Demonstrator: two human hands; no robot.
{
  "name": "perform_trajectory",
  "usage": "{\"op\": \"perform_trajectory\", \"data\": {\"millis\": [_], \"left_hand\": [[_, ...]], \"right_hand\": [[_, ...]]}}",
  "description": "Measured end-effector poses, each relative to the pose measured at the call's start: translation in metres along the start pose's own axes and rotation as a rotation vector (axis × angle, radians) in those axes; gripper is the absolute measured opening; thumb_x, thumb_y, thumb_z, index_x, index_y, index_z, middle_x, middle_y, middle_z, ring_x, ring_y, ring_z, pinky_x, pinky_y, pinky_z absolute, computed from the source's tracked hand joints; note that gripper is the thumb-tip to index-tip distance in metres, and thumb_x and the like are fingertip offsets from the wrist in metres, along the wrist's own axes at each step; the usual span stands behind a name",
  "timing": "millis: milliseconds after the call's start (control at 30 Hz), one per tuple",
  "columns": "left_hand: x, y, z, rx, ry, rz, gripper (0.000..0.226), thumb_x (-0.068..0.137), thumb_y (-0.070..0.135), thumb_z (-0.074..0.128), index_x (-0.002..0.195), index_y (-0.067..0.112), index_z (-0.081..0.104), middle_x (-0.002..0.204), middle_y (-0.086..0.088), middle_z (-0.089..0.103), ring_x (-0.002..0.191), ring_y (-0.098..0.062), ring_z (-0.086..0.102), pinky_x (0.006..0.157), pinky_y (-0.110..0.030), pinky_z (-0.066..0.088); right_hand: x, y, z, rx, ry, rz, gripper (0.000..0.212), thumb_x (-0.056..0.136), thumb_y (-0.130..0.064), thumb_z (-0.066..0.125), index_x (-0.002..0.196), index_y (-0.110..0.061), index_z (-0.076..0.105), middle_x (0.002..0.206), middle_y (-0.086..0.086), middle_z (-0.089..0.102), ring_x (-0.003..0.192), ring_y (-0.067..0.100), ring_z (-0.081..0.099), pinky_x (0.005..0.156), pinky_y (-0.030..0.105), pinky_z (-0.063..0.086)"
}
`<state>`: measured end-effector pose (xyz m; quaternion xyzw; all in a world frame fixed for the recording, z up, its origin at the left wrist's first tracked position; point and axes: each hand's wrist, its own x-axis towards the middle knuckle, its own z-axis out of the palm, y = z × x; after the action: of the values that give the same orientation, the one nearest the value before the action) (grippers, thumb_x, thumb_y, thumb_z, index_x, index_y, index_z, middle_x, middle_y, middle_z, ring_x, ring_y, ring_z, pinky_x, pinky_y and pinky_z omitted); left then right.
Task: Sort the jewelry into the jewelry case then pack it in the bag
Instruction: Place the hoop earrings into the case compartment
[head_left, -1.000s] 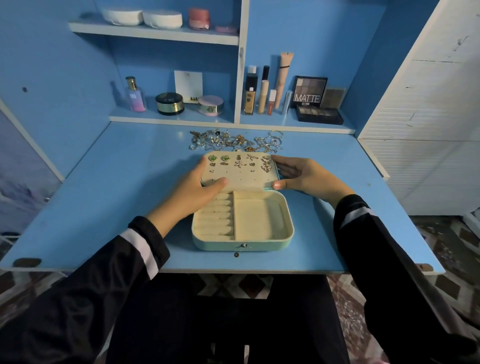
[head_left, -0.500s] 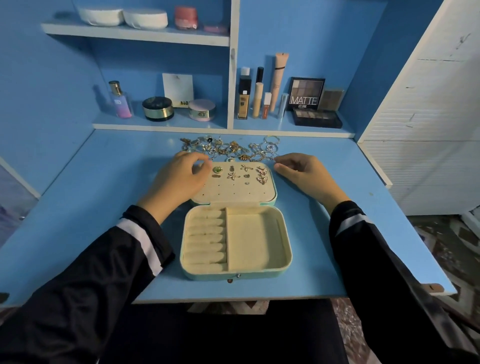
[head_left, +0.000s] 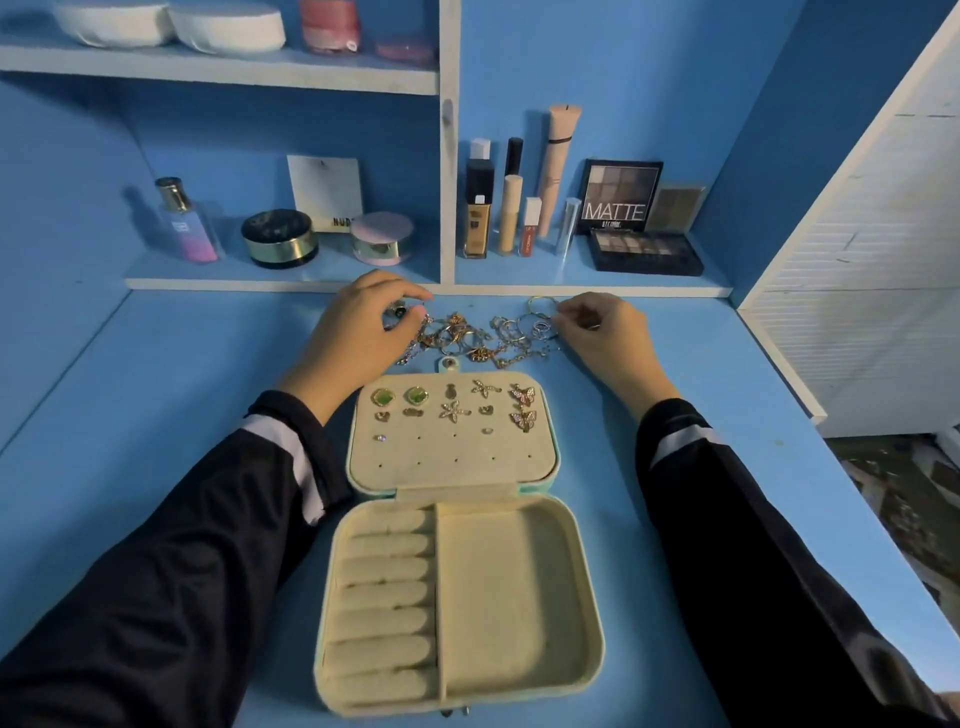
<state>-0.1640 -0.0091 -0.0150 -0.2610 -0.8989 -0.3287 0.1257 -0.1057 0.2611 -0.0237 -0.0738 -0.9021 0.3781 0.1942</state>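
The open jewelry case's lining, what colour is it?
Cream, inside the mint-green rectangular jewelry case, seen best in the head view.

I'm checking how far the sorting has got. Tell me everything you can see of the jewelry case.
The jewelry case lies fully open and flat on the blue table, mint-green outside, cream velvety lining inside. Its near half has a column of ring rolls on the left, seemingly empty, and an empty open compartment on the right. The far lid panel carries stud earrings in its upper rows; lower holes are bare. Neither the left hand nor the right hand touches it.
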Motion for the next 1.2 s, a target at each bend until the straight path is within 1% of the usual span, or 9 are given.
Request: {"op": "perform_trajectory", "data": {"millis": [100,233,467,533,600,767,867,1000,1200], "left_hand": [[0.001,-0.01,0.003,-0.025,0.051,0.009,0.019,0.095,0.019,0.061,0.111,0.018,0.072,0.113,-0.001,0.065,0.102,-0.016,0.06,0.086,-0.028,0.046],[-0.002,-0.018,0.005,-0.045,0.07,0.022,0.017,0.095,0.016,0.062,0.108,0.016,0.072,0.109,0.001,0.067,0.098,-0.012,0.061,0.086,-0.021,0.045],[-0.003,-0.022,0.006,-0.057,0.092,0.045,0.015,0.093,0.014,0.064,0.106,0.015,0.072,0.106,0.01,0.063,0.094,0.0,0.055,0.084,-0.002,0.037],[-0.003,-0.024,0.007,-0.051,0.105,0.045,0.014,0.094,0.012,0.064,0.104,0.014,0.073,0.104,0.008,0.063,0.092,-0.004,0.057,0.083,-0.006,0.04],[-0.003,-0.023,0.007,-0.045,0.124,0.065,0.013,0.095,0.014,0.064,0.103,0.013,0.073,0.104,0.003,0.065,0.091,-0.008,0.058,0.082,-0.016,0.045],[-0.005,-0.014,0.003,-0.047,0.065,0.208,0.011,0.089,0.015,0.071,0.098,0.012,0.076,0.101,0.001,0.068,0.095,-0.013,0.062,0.086,-0.03,0.05],[-0.006,-0.014,0.002,-0.05,0.014,0.232,0.012,0.086,0.015,0.074,0.098,0.013,0.078,0.101,0.002,0.069,0.097,-0.017,0.063,0.088,-0.034,0.05],[-0.007,-0.015,0.002,-0.007,-0.057,0.275,0.016,0.086,0.014,0.074,0.101,0.012,0.078,0.103,0.0,0.072,0.1,-0.02,0.063,0.09,-0.039,0.05],[-0.007,-0.019,0.003,-0.065,-0.094,0.239,0.019,0.087,0.018,0.073,0.105,0.015,0.077,0.107,0.005,0.072,0.105,-0.016,0.062,0.095,-0.039,0.049]], "right_hand": [[0.003,0.002,0.002,0.0,0.01,-0.005,0.014,0.086,-0.017,0.072,0.095,-0.006,0.072,0.086,0.002,0.067,0.075,0.011,0.056,0.065,0.001,0.038],[0.004,0.005,0.002,0.0,-0.003,-0.018,0.01,0.085,-0.016,0.073,0.091,-0.008,0.074,0.086,0.003,0.068,0.069,0.002,0.053,0.064,0.003,0.04],[0.002,0.004,0.003,-0.022,-0.029,-0.075,0.009,0.084,-0.01,0.072,0.092,-0.011,0.075,0.089,0.005,0.066,0.074,0.009,0.054,0.065,0.004,0.039],[0.001,0.003,0.003,-0.019,-0.036,-0.089,0.01,0.083,-0.007,0.071,0.092,-0.01,0.075,0.088,0.005,0.066,0.074,0.009,0.054,0.065,0.005,0.04],[0.0,0.002,0.003,-0.006,-0.046,-0.096,0.011,0.083,-0.005,0.07,0.092,-0.01,0.075,0.088,0.004,0.066,0.074,0.008,0.054,0.067,0.006,0.041],[0.002,0.004,-0.001,0.044,-0.032,-0.041,0.011,0.084,-0.007,0.07,0.093,-0.011,0.074,0.084,-0.001,0.066,0.072,0.006,0.056,0.067,0.006,0.042],[0.003,0.008,-0.001,0.033,0.028,-0.032,0.014,0.085,-0.007,0.07,0.098,-0.01,0.074,0.087,0.002,0.066,0.072,0.008,0.055,0.069,0.003,0.04],[0.005,0.012,0.0,-0.054,0.021,-0.073,0.022,0.089,-0.005,0.064,0.109,-0.009,0.073,0.095,0.007,0.064,0.076,0.012,0.052,0.071,-0.001,0.036],[0.007,0.012,0.001,-0.088,0.002,-0.08,0.021,0.089,-0.001,0.063,0.106,-0.009,0.074,0.1,0.01,0.062,0.077,0.012,0.05,0.072,-0.001,0.034]]}}
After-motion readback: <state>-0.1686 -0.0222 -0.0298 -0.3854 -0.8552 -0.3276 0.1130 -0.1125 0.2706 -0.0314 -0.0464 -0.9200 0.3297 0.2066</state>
